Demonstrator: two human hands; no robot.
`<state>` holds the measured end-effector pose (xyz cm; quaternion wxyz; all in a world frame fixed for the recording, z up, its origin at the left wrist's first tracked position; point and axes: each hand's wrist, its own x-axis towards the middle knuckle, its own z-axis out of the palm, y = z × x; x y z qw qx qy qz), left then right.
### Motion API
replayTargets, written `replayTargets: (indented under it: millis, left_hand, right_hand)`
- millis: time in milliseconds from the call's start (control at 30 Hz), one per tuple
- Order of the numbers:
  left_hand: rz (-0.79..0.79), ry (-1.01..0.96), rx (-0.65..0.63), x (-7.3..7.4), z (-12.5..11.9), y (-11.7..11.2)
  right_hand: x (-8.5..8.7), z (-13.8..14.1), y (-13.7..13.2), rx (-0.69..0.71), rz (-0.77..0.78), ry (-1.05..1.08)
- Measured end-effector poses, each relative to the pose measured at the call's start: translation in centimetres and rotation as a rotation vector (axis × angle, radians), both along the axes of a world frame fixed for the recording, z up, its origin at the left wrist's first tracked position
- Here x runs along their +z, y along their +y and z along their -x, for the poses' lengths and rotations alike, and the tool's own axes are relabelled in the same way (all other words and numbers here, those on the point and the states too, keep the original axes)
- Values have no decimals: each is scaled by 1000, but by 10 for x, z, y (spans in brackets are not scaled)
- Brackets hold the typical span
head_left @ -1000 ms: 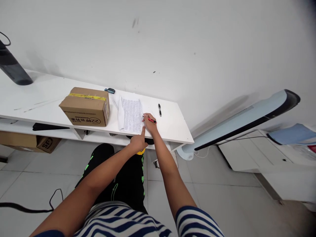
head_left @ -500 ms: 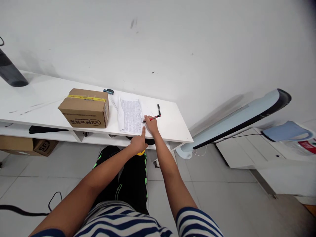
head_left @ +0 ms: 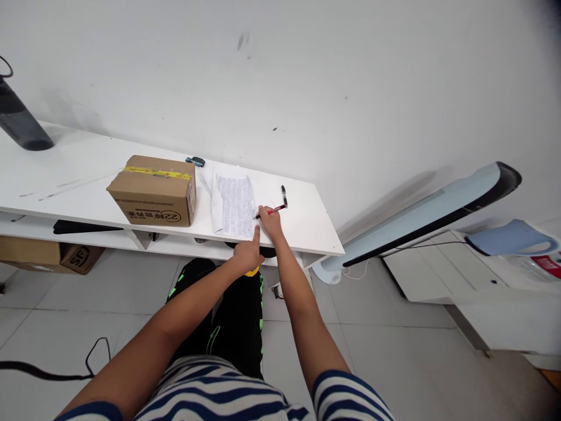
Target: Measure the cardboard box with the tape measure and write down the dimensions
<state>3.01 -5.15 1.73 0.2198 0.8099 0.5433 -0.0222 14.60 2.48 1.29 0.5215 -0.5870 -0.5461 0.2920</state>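
So the right hand has a slim red-and-black pen pinched in its fingers, tip down by the right side of a wrinkled white paper sheet packed with tiny lines of writing, too small to read. The sheet lies at the near edge of the long white surface, towards its right end. Left hand is at that near edge, index finger stretched towards the sheet's near right corner; can't tell if the curled fingers hold anything. A black pen lies nearer the surface's right edge, and a brown cardboard box with yellow tape sits left of the sheet.
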Motion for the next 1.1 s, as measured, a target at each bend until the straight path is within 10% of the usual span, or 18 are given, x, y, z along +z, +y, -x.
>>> replayTargets:
  millis: [1100]
  left_hand:
    - [-25,10,3,-4,0,1]
  right_hand:
    - [-3,-2,0,-40,-24,23]
